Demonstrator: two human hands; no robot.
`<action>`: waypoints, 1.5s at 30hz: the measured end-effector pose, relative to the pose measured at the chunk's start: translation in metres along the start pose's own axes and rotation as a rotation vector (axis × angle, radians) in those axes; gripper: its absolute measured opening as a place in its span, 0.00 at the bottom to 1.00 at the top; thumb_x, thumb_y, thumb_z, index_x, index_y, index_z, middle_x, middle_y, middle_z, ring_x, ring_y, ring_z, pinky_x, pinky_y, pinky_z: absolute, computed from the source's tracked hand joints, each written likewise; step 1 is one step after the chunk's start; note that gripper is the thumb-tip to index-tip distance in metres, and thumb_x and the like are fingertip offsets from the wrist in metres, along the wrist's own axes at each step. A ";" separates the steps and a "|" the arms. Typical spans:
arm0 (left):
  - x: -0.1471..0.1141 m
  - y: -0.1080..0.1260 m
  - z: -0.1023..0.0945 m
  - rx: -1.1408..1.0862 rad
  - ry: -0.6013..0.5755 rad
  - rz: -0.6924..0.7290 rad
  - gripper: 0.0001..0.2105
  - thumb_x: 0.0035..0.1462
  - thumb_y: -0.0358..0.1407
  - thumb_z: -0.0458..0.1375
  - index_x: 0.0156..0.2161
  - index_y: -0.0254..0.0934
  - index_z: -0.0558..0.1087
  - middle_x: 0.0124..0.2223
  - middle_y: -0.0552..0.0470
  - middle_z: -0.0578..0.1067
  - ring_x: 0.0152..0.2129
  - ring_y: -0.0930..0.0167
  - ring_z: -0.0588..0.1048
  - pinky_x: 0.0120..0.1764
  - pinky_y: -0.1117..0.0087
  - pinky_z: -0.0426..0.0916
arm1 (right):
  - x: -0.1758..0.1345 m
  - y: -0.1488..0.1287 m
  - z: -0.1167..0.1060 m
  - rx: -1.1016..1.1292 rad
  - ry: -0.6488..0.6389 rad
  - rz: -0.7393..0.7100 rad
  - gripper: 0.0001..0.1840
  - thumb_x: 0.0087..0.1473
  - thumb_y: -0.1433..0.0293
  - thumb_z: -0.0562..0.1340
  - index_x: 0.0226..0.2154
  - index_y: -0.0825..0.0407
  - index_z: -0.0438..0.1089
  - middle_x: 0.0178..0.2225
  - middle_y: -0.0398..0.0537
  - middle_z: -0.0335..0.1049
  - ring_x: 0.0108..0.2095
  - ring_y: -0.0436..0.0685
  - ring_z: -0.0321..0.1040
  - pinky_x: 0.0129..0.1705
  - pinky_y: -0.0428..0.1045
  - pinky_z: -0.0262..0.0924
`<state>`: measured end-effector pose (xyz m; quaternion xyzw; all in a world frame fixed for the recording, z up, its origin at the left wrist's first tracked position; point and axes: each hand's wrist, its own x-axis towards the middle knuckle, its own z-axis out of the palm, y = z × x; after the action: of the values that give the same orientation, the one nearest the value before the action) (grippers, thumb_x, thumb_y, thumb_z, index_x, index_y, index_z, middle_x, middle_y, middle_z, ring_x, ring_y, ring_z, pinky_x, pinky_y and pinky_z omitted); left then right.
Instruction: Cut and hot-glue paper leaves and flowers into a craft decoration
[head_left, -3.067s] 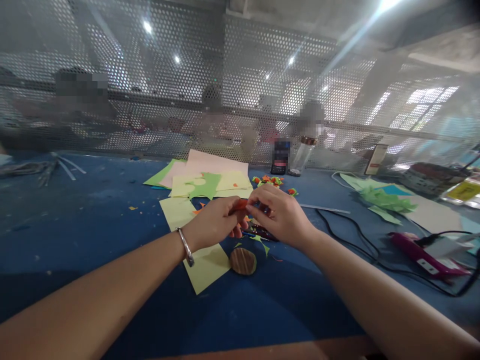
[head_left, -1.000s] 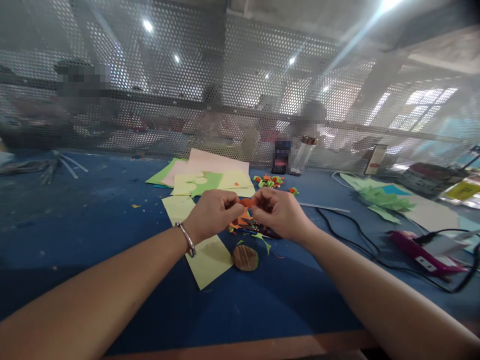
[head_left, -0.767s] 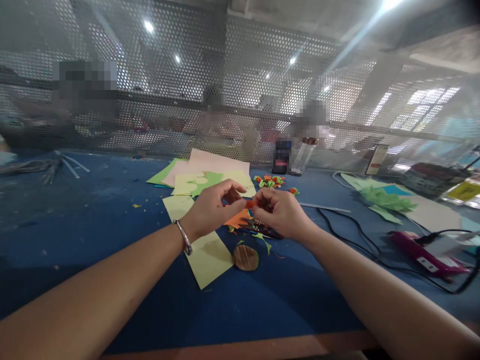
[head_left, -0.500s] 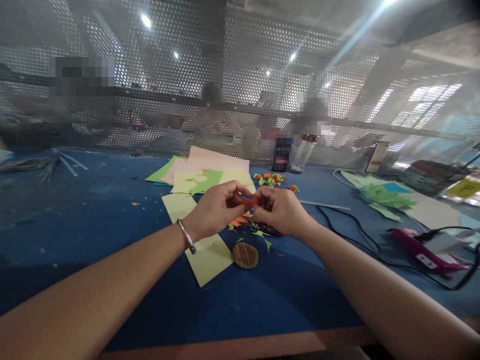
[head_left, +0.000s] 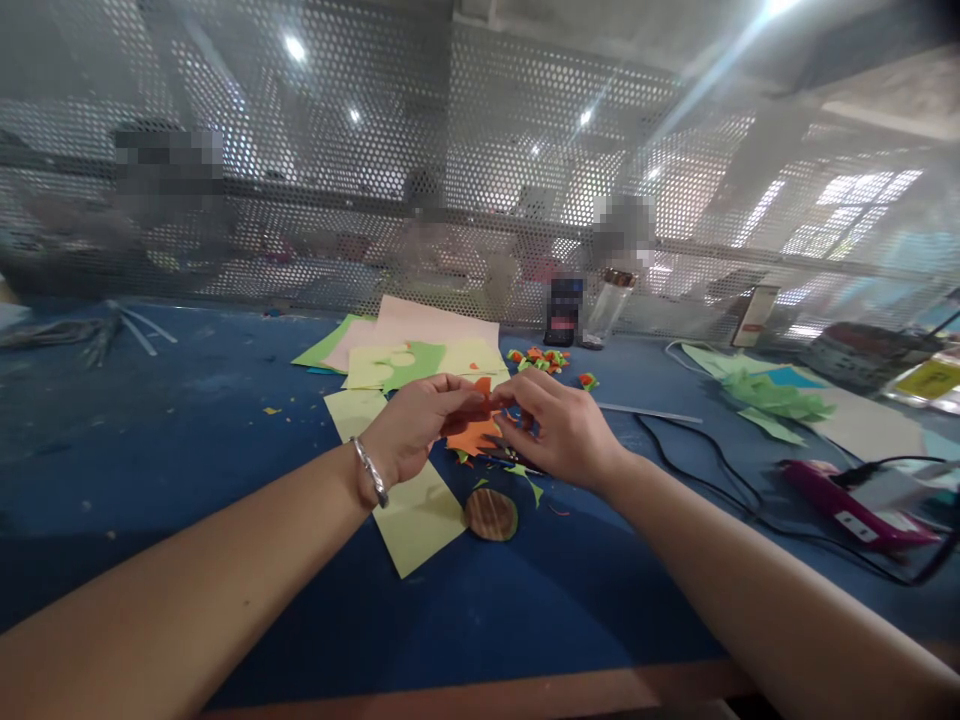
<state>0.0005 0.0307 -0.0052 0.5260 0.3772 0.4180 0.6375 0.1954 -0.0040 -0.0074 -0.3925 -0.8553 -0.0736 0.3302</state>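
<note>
In front of me, above the table, a small folded piece of orange paper [head_left: 484,390] is pinched in my left hand [head_left: 424,420]. The fingers of my right hand [head_left: 559,425] curl in from the other side, their tips at its right edge. Under the hands lie larger orange paper scraps [head_left: 472,437] and a dark slim tool that I cannot make out. A round wooden disc [head_left: 491,514] with striped grain is nearer to me. Pale yellow paper [head_left: 420,520] lies beside it, partly covered by my left hand.
Beyond the hands are stacked paper sheets [head_left: 439,325] and several small orange-green paper pieces [head_left: 544,358]. A phone [head_left: 564,310] and clear bottle [head_left: 609,305] stand by the perforated screen [head_left: 510,120]. At right are a purple power strip [head_left: 862,510], black cables and green paper [head_left: 787,395].
My hands have parted slightly, with the left tilting and the right fingers loosening. The orange piece now stands more upright and shows more of its surface.
</note>
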 end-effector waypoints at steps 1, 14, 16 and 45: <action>-0.001 0.000 0.001 -0.012 -0.013 -0.011 0.04 0.55 0.32 0.64 0.31 0.36 0.73 0.33 0.53 0.79 0.31 0.73 0.76 0.36 0.71 0.66 | 0.000 0.000 0.000 -0.018 -0.006 -0.012 0.09 0.61 0.72 0.58 0.44 0.51 0.70 0.41 0.50 0.73 0.30 0.50 0.66 0.34 0.48 0.61; -0.004 0.002 0.004 -0.182 -0.117 -0.050 0.06 0.58 0.29 0.61 0.41 0.36 0.76 0.35 0.53 0.78 0.32 0.75 0.75 0.40 0.74 0.68 | -0.002 0.001 0.002 0.094 0.116 -0.053 0.08 0.62 0.72 0.58 0.41 0.49 0.72 0.42 0.51 0.71 0.39 0.55 0.70 0.39 0.50 0.66; -0.004 0.004 0.005 -0.210 -0.123 -0.044 0.08 0.58 0.28 0.61 0.44 0.36 0.77 0.33 0.54 0.77 0.29 0.77 0.73 0.38 0.76 0.68 | -0.002 0.000 0.004 0.135 0.129 -0.036 0.07 0.62 0.72 0.59 0.40 0.48 0.72 0.41 0.50 0.71 0.36 0.54 0.69 0.36 0.50 0.65; -0.007 -0.004 0.014 -0.072 -0.016 0.310 0.12 0.45 0.30 0.71 0.37 0.36 0.78 0.36 0.53 0.80 0.32 0.74 0.78 0.42 0.68 0.74 | 0.004 -0.004 0.008 0.406 0.269 0.285 0.05 0.58 0.67 0.63 0.34 0.52 0.70 0.31 0.43 0.68 0.26 0.48 0.62 0.27 0.46 0.57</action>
<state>0.0116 0.0192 -0.0068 0.5580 0.2712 0.5203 0.5869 0.1865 -0.0013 -0.0101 -0.4214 -0.7372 0.0952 0.5195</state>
